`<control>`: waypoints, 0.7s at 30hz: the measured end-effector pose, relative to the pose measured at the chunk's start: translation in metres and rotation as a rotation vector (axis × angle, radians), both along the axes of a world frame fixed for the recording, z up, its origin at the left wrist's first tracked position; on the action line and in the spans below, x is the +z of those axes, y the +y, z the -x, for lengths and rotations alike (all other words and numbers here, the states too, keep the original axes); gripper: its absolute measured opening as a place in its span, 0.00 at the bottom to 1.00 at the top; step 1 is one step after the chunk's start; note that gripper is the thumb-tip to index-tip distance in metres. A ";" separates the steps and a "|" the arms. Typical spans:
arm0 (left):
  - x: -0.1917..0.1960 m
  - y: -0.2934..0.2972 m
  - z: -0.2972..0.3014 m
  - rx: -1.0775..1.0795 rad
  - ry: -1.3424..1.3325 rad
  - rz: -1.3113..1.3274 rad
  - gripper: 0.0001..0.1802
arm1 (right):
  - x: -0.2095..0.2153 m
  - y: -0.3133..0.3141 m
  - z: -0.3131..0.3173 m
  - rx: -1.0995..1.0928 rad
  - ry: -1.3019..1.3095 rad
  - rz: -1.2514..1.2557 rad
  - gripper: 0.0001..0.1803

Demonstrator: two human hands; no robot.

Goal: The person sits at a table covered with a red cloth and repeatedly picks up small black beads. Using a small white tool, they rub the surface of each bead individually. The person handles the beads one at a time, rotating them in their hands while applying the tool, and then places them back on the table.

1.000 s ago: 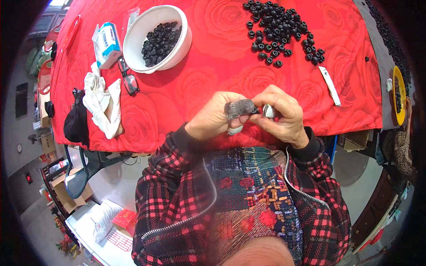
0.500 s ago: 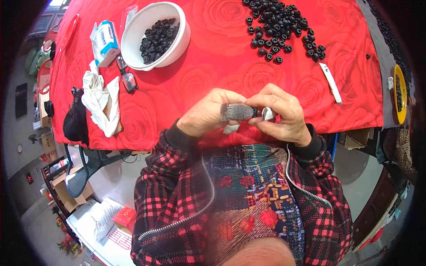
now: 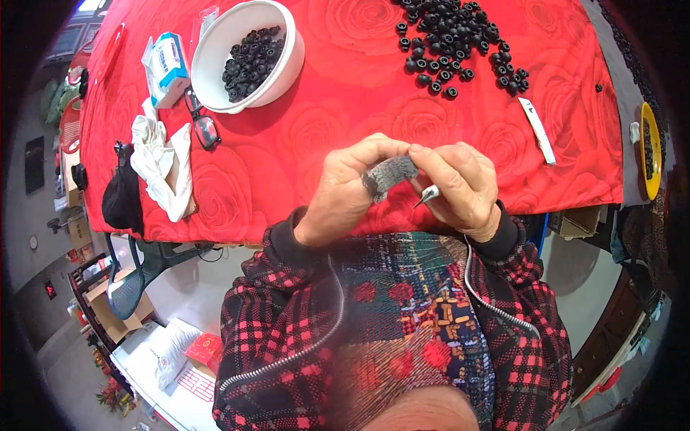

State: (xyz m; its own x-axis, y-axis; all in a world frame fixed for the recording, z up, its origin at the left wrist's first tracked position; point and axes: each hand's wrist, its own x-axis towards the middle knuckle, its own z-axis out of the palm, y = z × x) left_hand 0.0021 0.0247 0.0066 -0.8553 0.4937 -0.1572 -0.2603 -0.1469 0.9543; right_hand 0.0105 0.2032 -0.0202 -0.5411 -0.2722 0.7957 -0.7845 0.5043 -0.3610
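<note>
My left hand (image 3: pixel 345 188) is closed at chest height above the near table edge. A grey ribbed, cloth-like cover (image 3: pixel 392 177) seems to wrap its thumb, with a dark patch at the lower end. Whatever the left fingers pinch is hidden behind this cover. My right hand (image 3: pixel 463 185) is closed beside it, fingertips touching the grey cover's far end. Out of the right fingers pokes a small knife (image 3: pixel 429 193) with a white body and a thin dark point, aimed down and left. Most of its handle is hidden in the palm.
Ahead left stands a white bowl (image 3: pixel 291 72) of black bead-like parts. A pile of similar parts (image 3: pixel 449 43) lies far right, near a white strip (image 3: pixel 537 132). Glasses (image 3: pixel 207 131), white gloves (image 3: pixel 159 161) and a tissue pack (image 3: pixel 168 68) lie left. A yellow plate (image 3: pixel 650 183) sits right.
The left hand has turned, and the grey cover now tilts up to the right. The black piece at its tip is no longer visible. The knife's dark point now shows below my right fingers.
</note>
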 end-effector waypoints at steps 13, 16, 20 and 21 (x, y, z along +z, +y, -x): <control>0.009 0.005 -0.003 0.046 0.019 0.016 0.12 | 0.001 0.004 -0.002 -0.013 0.009 0.036 0.27; 0.006 0.003 -0.002 0.032 0.116 0.090 0.12 | 0.003 0.003 -0.001 0.016 -0.058 0.059 0.26; 0.006 0.004 -0.001 0.039 0.038 0.025 0.12 | 0.008 0.005 -0.001 0.024 -0.074 0.035 0.28; 0.008 0.005 -0.001 0.045 -0.021 -0.019 0.12 | 0.006 0.005 -0.002 0.023 -0.069 0.034 0.28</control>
